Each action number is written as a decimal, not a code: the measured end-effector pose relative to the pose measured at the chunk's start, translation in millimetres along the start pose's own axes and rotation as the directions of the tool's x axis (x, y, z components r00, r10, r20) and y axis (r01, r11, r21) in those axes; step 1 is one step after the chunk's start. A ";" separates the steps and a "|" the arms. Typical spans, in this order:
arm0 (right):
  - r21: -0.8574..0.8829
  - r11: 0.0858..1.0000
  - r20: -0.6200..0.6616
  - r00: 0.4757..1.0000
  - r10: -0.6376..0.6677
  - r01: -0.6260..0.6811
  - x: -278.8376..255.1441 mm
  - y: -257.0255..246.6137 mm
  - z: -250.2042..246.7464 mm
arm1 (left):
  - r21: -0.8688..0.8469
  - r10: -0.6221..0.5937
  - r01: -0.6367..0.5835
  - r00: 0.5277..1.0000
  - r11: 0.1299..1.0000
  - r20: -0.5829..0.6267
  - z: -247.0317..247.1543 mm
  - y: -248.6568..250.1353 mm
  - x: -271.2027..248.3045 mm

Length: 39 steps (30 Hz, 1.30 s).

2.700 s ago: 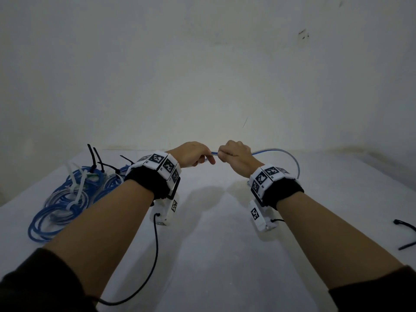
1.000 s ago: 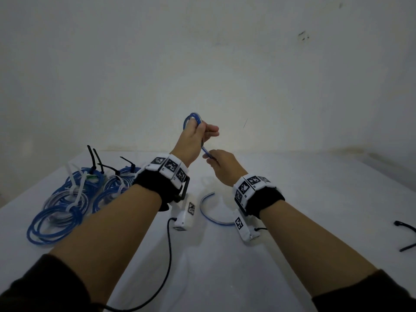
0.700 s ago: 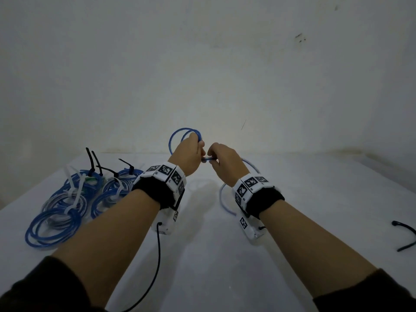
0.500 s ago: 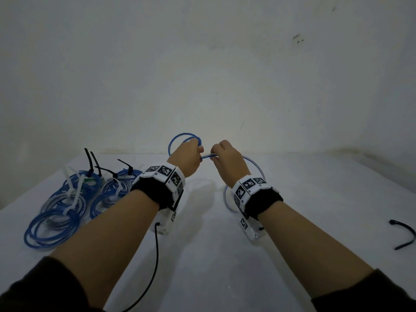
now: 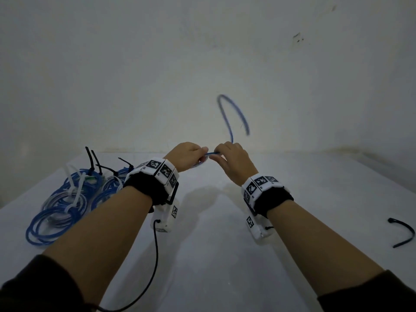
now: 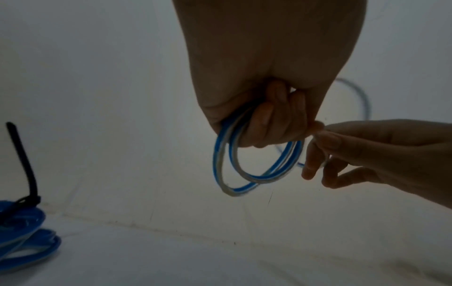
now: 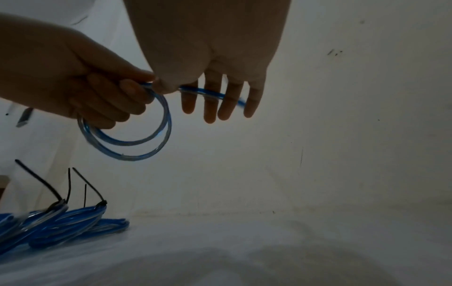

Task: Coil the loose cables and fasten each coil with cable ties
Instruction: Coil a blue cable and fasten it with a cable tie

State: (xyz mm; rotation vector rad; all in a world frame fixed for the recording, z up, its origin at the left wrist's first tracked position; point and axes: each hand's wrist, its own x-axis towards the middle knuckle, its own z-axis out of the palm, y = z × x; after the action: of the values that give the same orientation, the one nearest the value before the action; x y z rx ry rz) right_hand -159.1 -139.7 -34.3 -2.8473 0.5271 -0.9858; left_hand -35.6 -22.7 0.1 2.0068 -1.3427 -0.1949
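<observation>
My left hand (image 6: 266, 123) gripped the springy blue cable (image 6: 257, 174) coil; my right hand (image 7: 210, 77) pinched the light tail beside it, whipping above.

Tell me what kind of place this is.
Probably a bare recording or work setup, not a lived-in room: a plain white table against a scuffed white wall, holding only tied blue cable coils and a spare black cable tie.
</observation>
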 end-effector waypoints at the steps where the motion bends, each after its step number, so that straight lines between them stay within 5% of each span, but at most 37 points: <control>1: 0.046 0.999 0.005 1.000 -0.004 0.004 0.1 1.1 -0.6 | -0.071 -0.015 0.015 1.000 0.997 -0.005 0.6 0.3 -0.3; 9: 0.148 0.981 0.002 0.992 0.126 -0.125 2.5 21.4 6.2 | -0.606 -0.044 0.118 0.990 0.787 0.135 -9.1 8.2 -1.6; 16: 0.136 0.909 0.035 0.919 0.392 -0.393 -4.5 40.4 5.3 | -0.887 -0.025 0.137 0.990 0.441 0.141 -20.2 1.0 -0.6; 19: 0.382 0.739 0.081 0.817 0.571 -0.555 -9.3 44.9 6.4 | -0.955 -0.010 0.070 0.997 0.287 0.070 -23.4 -0.1 2.0; 22: 0.565 0.544 0.126 0.716 0.686 -0.620 -11.9 43.9 5.3 | -0.968 0.011 -0.027 1.000 0.248 -0.025 -22.3 1.6 4.3; 24: 0.561 0.562 0.122 0.732 0.671 -0.608 -11.7 40.5 6.3 | -0.967 0.046 -0.074 0.997 0.242 -0.064 -19.3 6.7 4.5; 26: 0.450 0.693 0.085 0.800 0.594 -0.563 -11.0 36.9 10.6 | -0.967 0.069 -0.112 0.993 0.228 -0.099 -15.4 12.6 5.2; 28: 0.372 0.776 0.094 0.852 0.514 -0.509 -10.5 32.2 14.8 | -0.950 0.075 -0.161 0.986 0.268 -0.146 -10.8 17.0 7.9; 34: 0.300 0.904 0.149 0.951 0.272 -0.305 -12.1 11.3 8.1 | -0.636 0.113 -0.304 0.939 0.709 -0.323 7.3 20.5 15.1; 39: 0.333 0.920 0.169 0.973 0.160 -0.209 -11.3 1.3 2.7 | -0.122 0.234 -0.263 0.949 0.957 -0.212 15.0 9.8 12.1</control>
State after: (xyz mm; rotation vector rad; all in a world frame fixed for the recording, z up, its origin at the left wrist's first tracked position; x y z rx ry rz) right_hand -166.1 -137.1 -43.3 -2.4748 0.5351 -0.7547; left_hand -44.8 -42.2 -1.9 1.6680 -1.3971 0.0189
